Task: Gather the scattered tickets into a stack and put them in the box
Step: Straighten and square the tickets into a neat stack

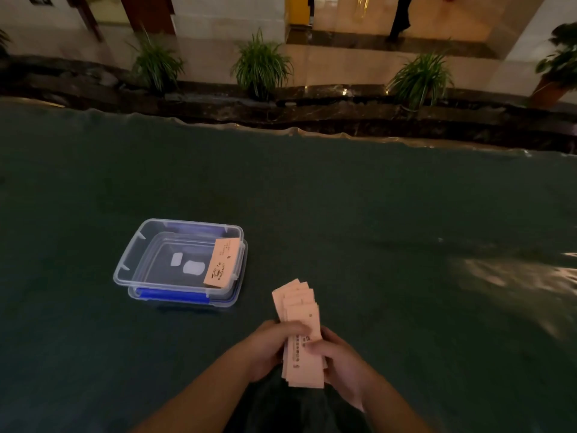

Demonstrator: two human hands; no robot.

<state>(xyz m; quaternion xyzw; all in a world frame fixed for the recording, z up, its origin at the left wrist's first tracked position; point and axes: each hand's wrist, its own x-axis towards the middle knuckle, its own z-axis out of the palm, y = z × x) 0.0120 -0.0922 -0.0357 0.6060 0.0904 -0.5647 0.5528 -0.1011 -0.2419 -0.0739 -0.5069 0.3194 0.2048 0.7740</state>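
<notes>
Print on ticket stack (302,345) between hands: too small, too blurred to read. Stack's middle covered by left hand (274,345) thumb and right hand (340,357) fingers; ticket count cannot be told. Lone ticket (222,264) in clear box (179,264), up-left of hands: logo and text illegible, lower end hidden behind box rim. 2 pale patches on box floor unidentifiable. Both forearms cut off by bottom edge.

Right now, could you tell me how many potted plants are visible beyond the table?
5 at least: three grassy ones along the dark ledge, left, centre and right; a broad-leaved one at far right; a sliver at the left edge. Others may be out of frame.
</notes>
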